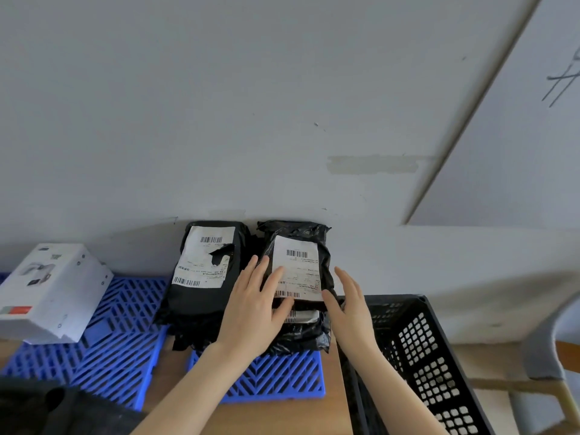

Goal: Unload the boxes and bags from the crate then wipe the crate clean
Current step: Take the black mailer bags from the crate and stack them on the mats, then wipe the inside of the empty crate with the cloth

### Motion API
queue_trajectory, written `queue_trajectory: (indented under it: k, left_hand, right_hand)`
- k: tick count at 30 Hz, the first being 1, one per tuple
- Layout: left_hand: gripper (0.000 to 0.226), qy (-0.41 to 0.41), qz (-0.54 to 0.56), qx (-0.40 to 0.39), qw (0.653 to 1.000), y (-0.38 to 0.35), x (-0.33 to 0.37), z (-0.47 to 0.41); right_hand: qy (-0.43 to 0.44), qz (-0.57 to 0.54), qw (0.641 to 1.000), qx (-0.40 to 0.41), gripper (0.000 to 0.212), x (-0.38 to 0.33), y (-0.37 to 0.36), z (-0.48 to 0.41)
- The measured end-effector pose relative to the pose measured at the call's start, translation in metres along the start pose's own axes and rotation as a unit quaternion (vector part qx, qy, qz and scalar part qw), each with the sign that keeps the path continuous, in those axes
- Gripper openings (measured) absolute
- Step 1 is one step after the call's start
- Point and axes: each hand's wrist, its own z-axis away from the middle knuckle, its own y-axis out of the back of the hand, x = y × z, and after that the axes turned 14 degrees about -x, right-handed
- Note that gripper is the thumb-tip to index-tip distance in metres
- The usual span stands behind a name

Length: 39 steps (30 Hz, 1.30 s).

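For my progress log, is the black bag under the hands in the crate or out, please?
Out: the top bag lies on a lower bag on the blue mat, left of the crate.

The left bag is black plastic film, fairly smooth with a dull sheen. Its left label is white matt paper, torn through near the middle. The right bag is the same black film, more crinkled and shinier along the folds. Its right label is flat, matt paper. The box looks like white card, smooth and matt, with printed faces. The mats are blue moulded plastic, an open slatted grid with a slight gloss. The crate is rigid black plastic, matt, its walls pierced with square holes. The counter is smooth, light brown wood or wood-look board. The wall is matt paint, scuffed and patched.
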Motion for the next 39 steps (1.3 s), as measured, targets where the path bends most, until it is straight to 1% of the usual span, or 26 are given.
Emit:
queue_trajectory:
  k: [4, 7, 10, 14, 17, 23, 27, 30, 35, 39]
  left_hand:
    - [0.051, 0.002, 0.019, 0.033, 0.999, 0.019, 0.016, 0.050]
    - [0.047, -0.007, 0.020, 0.066, 0.998, 0.039, 0.027, 0.102]
    - [0.045, 0.002, 0.022, 0.110, 0.994, 0.061, 0.029, 0.162]
    - [0.044, 0.043, 0.029, 0.155, 0.987, 0.094, 0.016, 0.242]
    - [0.044, 0.081, 0.017, 0.173, 0.981, 0.119, -0.002, 0.299]
    - [0.043, 0.183, 0.008, 0.218, 0.959, 0.159, -0.060, 0.408]
    - [0.041, 0.241, -0.001, 0.248, 0.938, 0.180, -0.112, 0.481]
    - [0.041, 0.281, -0.007, 0.269, 0.921, 0.195, -0.160, 0.534]
    - [0.039, 0.316, -0.004, 0.290, 0.903, 0.229, -0.244, 0.613]
    - [0.035, 0.338, 0.033, 0.285, 0.896, 0.250, -0.299, 0.658]
  right_hand:
    - [0.036, -0.006, 0.998, 0.045, 0.045, -0.016, -0.002, 0.051]
    - [0.067, -0.034, 0.996, 0.043, 0.038, -0.039, -0.012, 0.096]
    - [0.105, -0.050, 0.993, 0.021, 0.032, -0.069, -0.031, 0.143]
    - [0.163, -0.048, 0.985, -0.028, 0.028, -0.110, -0.068, 0.195]
    - [0.196, -0.043, 0.977, -0.075, 0.025, -0.143, -0.099, 0.223]
    - [0.258, -0.028, 0.953, -0.153, 0.020, -0.208, -0.182, 0.263]
    - [0.281, -0.008, 0.934, -0.219, 0.020, -0.251, -0.259, 0.291]
    - [0.306, -0.004, 0.919, -0.249, 0.019, -0.284, -0.320, 0.313]
    - [0.314, 0.017, 0.905, -0.286, 0.021, -0.337, -0.419, 0.340]
    - [0.319, 0.027, 0.892, -0.319, 0.022, -0.373, -0.485, 0.350]
